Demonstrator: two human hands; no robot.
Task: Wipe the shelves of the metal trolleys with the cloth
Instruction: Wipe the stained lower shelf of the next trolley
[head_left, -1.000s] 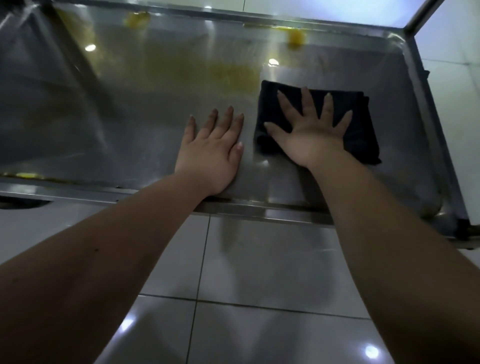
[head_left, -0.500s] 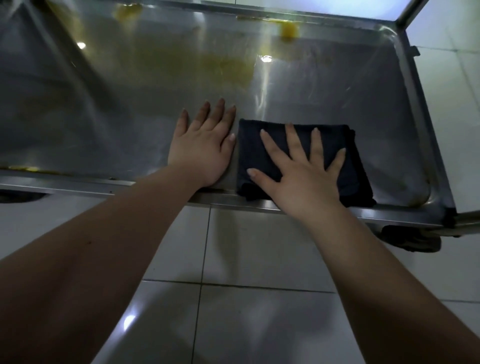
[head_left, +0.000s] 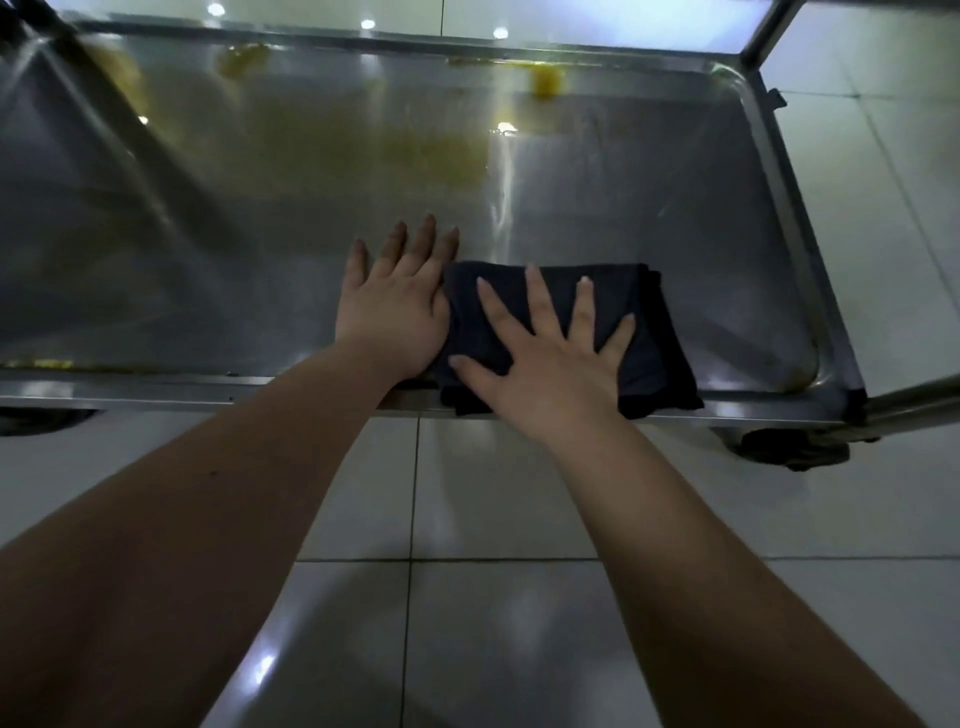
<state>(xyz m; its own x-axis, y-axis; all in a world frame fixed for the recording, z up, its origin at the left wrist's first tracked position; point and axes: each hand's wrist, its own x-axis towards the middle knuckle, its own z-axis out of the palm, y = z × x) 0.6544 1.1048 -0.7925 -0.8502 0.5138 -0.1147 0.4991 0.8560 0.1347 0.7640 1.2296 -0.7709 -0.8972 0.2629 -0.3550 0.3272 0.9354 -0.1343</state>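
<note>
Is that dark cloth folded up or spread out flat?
Folded: the cloth shows stacked edges on its right, under the right hand.

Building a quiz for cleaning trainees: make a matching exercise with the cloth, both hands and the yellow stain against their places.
1 cloth
2 left hand
3 right hand
4 stain

a flat on bare shelf
b far half of shelf
c spread on the cloth
d folded, over the near edge

Pairs: 1-d, 2-a, 3-c, 4-b
</note>
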